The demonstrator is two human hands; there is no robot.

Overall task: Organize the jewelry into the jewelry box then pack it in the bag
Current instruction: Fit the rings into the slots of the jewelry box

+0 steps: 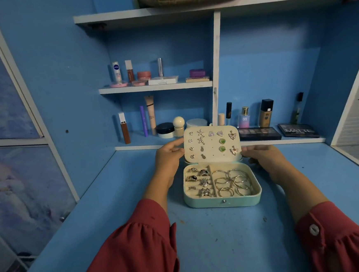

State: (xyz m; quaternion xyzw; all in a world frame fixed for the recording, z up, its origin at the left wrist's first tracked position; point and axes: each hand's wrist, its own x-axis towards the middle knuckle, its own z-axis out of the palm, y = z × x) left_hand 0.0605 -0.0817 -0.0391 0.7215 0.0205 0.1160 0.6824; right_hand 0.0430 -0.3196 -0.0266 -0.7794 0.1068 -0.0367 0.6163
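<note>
— What's the setting?
— A blue desk (214, 240) set into a blue alcove with white-edged shelves (155, 87). Cosmetics stand on the shelves: tubes, jars, a perfume bottle (244, 117), and two eyeshadow palettes (260, 133) lying flat at the right.

— And the jewelry box?
— The mint jewelry box (222, 202) sits open in the middle of the desk. Rings (203, 182) fill its left slots, bangles (233, 182) the right compartment, and earrings (212, 143) are pinned to the upright lid (210, 158).

— The hands?
— The left hand (168, 156) grips the lid's left edge between thumb and fingers; the right hand (259, 154) holds its lower right corner. Red sleeves (135, 246) cross the foreground.
</note>
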